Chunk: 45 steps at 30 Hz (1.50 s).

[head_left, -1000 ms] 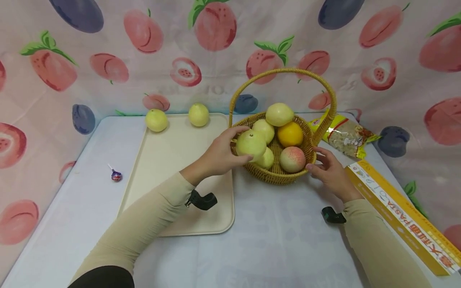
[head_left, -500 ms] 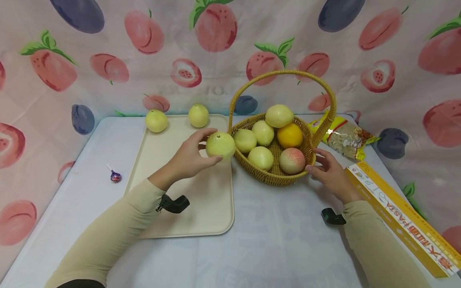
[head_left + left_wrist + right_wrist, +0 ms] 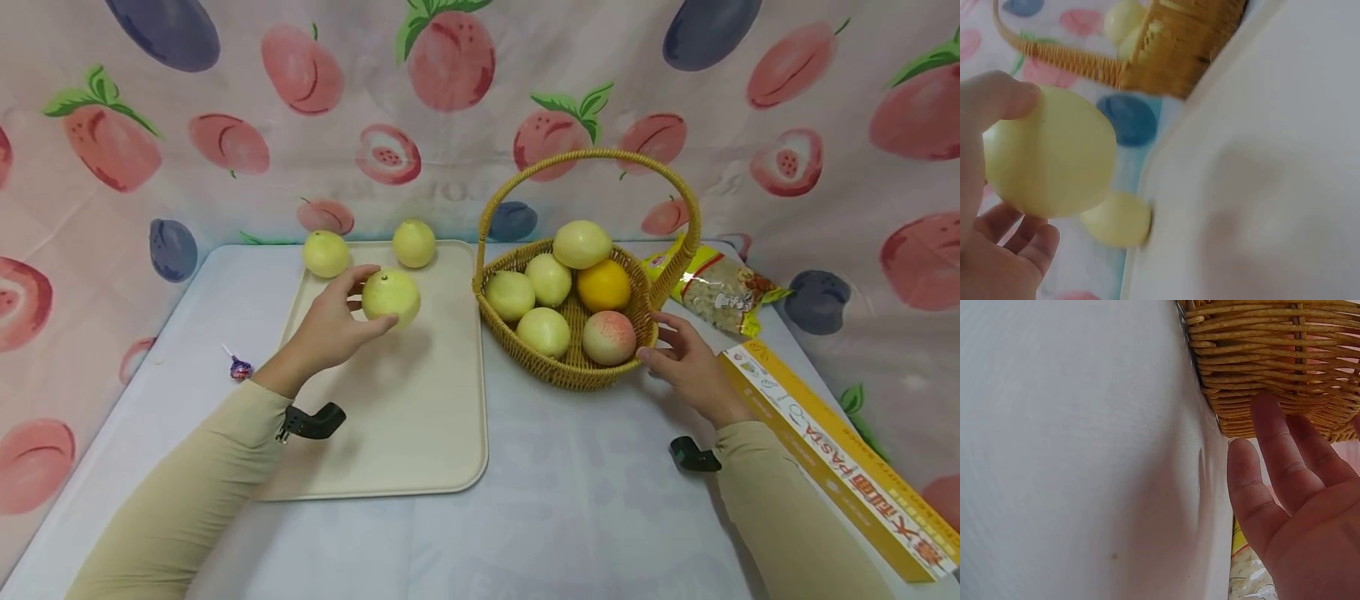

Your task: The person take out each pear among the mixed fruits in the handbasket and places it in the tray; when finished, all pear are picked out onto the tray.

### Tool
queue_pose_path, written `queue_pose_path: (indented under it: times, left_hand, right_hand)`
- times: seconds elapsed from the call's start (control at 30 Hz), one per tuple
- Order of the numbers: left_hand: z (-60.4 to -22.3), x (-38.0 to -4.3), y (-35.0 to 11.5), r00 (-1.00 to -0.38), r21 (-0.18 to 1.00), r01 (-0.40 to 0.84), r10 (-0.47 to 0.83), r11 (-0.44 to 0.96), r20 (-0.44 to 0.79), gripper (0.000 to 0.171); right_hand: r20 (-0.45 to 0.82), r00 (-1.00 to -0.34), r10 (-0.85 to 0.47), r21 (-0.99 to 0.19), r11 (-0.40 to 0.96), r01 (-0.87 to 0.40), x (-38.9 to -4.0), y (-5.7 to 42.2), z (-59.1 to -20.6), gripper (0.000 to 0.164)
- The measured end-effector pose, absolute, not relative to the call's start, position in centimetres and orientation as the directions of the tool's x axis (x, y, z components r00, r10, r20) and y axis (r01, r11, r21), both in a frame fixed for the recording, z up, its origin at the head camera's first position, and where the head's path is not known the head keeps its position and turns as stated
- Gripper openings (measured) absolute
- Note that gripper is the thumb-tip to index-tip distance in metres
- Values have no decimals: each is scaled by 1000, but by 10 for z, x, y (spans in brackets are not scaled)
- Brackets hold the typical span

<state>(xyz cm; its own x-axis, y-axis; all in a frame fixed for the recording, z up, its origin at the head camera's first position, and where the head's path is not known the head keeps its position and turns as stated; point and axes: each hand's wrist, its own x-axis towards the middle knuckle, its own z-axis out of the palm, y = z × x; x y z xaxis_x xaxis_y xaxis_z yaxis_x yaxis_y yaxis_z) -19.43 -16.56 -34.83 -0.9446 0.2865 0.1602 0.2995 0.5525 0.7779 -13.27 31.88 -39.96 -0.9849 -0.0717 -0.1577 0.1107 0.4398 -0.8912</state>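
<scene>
My left hand (image 3: 327, 327) holds a round pale yellow-green fruit (image 3: 393, 297) between thumb and fingers, above the beige tray (image 3: 420, 417). The left wrist view shows this fruit (image 3: 1054, 153) well off the tray surface. Another such fruit (image 3: 414, 243) sits at the tray's far edge, and one more fruit (image 3: 326, 253) at its far left corner. At the wicker basket (image 3: 570, 375), my right hand (image 3: 693, 367) holds the right side of the rim, thumb over it and fingers against the outer wall. Inside lie several pale fruits (image 3: 543, 332), an orange (image 3: 604, 285) and a peach (image 3: 609, 337).
A wrapped lollipop (image 3: 241, 368) lies left of the tray. Behind the basket's right side is a yellow clear-fronted food bag (image 3: 723, 287). A long pasta box (image 3: 840, 458) lies beside the right forearm. A fruit-print cloth (image 3: 450, 142) hangs behind the table.
My left hand has lifted the pale fruit out of the basket and carried it left over the tray. Fruits in the basket have shifted. The right hand stays at the rim.
</scene>
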Motion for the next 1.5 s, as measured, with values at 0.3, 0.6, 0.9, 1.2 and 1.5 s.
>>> queue_pose_path:
  times: [0.3,0.6,0.9,1.2,1.5]
  left_hand:
    - [-355,-204,-195,-974,777,201,204,597,96,74]
    - [-366,-216,-215,-990,759,127,129,638,58,78]
    - [-372,-225,-231,-995,758,92,78,646,53,81]
    - [-378,-235,-240,-999,752,52,45,657,30,81]
    - [-384,-246,-242,-1000,766,-15,-4,642,-16,85]
  right_hand:
    - [-155,-985,-75,-895,432,108,-133,319,-400,78]
    - [-142,-987,-81,-891,444,91,-134,320,-401,77]
    - [-124,-989,-86,-890,450,73,-133,321,-403,76]
    - [-145,-986,-78,-889,448,95,-133,319,-403,78]
    - [-147,-987,-70,-884,457,99,-134,320,-403,79]
